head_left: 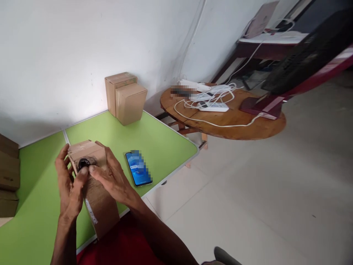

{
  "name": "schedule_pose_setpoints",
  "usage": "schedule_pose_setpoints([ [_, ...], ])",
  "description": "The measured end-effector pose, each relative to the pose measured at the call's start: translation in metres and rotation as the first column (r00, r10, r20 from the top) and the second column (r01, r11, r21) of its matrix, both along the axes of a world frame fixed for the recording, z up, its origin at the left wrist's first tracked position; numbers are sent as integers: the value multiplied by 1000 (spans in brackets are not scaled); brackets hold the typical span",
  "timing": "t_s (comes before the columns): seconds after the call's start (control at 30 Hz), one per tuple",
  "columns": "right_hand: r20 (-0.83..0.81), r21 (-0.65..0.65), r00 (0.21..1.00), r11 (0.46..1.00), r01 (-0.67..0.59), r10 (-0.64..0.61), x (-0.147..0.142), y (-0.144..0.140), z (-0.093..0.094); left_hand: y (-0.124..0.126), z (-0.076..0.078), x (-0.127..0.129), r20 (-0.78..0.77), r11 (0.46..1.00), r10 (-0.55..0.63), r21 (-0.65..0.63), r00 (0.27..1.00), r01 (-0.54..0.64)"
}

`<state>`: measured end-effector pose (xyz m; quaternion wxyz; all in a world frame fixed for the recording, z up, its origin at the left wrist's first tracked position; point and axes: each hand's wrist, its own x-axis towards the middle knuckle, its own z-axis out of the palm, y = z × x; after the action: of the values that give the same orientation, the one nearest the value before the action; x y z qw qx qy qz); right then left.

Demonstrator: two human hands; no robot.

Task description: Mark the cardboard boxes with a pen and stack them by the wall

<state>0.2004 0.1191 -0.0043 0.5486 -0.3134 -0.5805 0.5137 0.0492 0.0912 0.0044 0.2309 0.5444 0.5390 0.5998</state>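
Cardboard box [103,206], long and taped, is gripped between both hands at the near edge of the green folding table [168,154], its lower end by the person's red clothing [121,243]. The left hand [68,187] clasps one side, the right hand [114,180] the other, and both thumbs press beside a dark round ring [84,163] near its upper end; whether that is a hole or an insert, I cannot tell. A lit smartphone [137,167] lies to the right. Two closed cartons [131,105] stand together by the white wall [68,55], with more stacked boxes [9,173] at far left. Beyond, an oval wooden table [234,130] bears power strips [213,106] and tangled white cables [220,125] above pale floor tiles [234,191].
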Motion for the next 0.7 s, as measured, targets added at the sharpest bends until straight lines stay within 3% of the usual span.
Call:
schedule_pose_setpoints([
  [0.2, 46, 18, 998, 999, -42, 41, -15, 1, 15, -5, 3, -13, -42, 980, 186, 73, 982, -182],
  [0.37, 141, 34, 990, 999, -9, 4, -29, 3, 15, -5, 4, -13, -12, 946, 315, 86, 949, -313],
  [0.43, 135, 44, 991, 999, -8, 2, -27, 3, 16, -4, 1, -13, 2, 953, 293, 82, 956, -292],
  [0.6, 60, 76, 997, 995, -61, 57, -10, 5, 15, -7, -14, -25, -95, 999, 41, 16, 995, -40],
  [0.7, 100, 93, 991, 991, -97, 88, 1, 13, 5, -12, -21, -38, -86, 999, 19, -32, 996, -22],
])
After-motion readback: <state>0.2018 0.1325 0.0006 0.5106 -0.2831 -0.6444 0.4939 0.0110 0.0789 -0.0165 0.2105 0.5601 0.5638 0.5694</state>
